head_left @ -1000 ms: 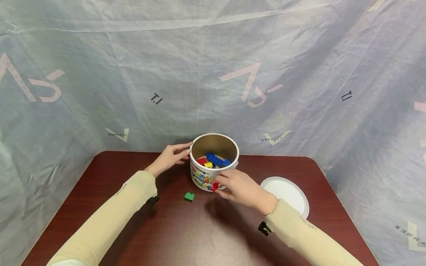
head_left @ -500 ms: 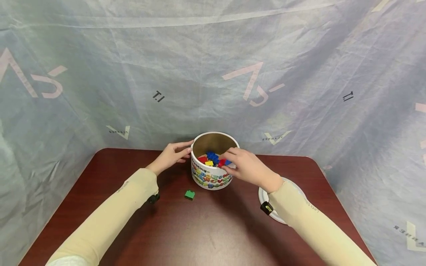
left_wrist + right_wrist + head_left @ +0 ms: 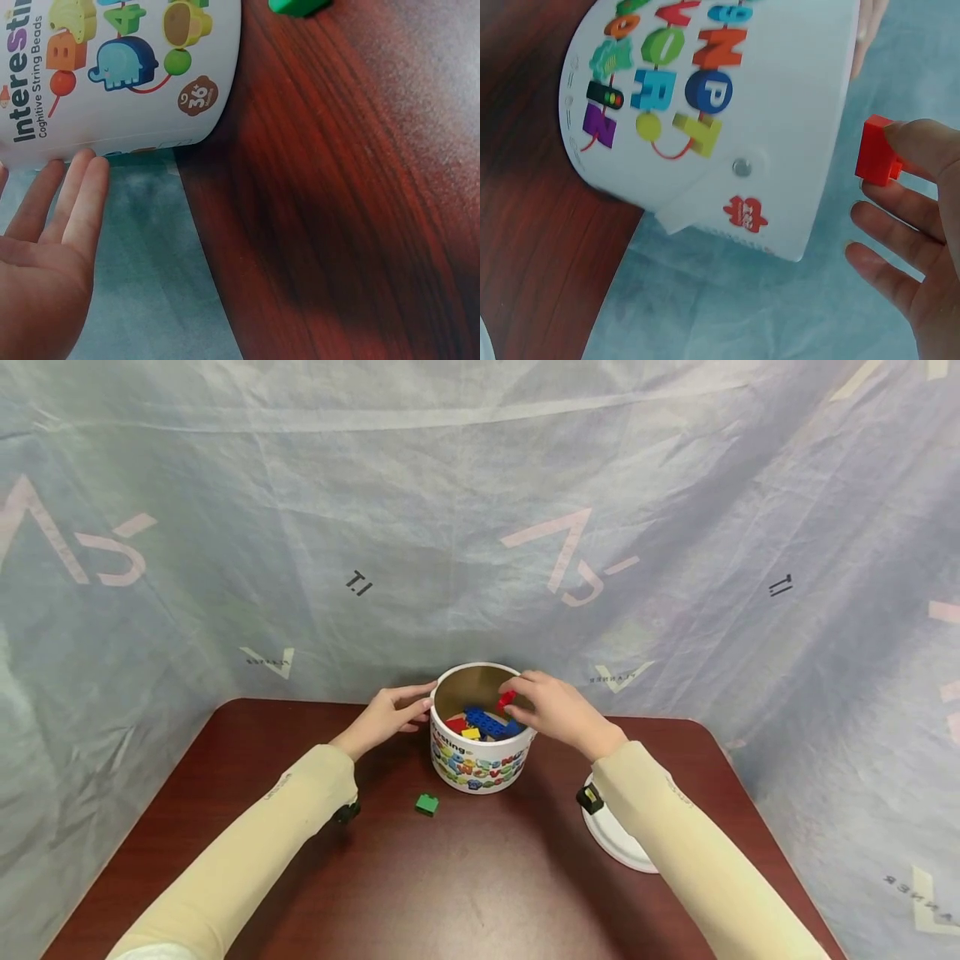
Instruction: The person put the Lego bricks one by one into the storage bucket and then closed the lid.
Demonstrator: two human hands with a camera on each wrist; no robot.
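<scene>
A white printed bucket [image 3: 480,768] stands upright at the back of the table, its top uncovered. Blue, red and yellow building bricks [image 3: 486,723] lie inside it. My left hand [image 3: 382,718] rests against the bucket's left side with straight fingers, which the left wrist view shows along the wall. Over the right part of the rim, my right hand [image 3: 558,710] pinches a small red building brick [image 3: 877,150] between thumb and fingers. A green building brick [image 3: 427,804] lies on the table in front of the bucket.
A round white lid [image 3: 618,843] lies on the table at the right, partly under the right forearm. The dark red table [image 3: 450,893] ends at a hanging grey sheet [image 3: 420,527] close behind the bucket.
My right hand has carried the red brick from in front of the bucket up and over its rim. The left hand stays at the bucket's side.
</scene>
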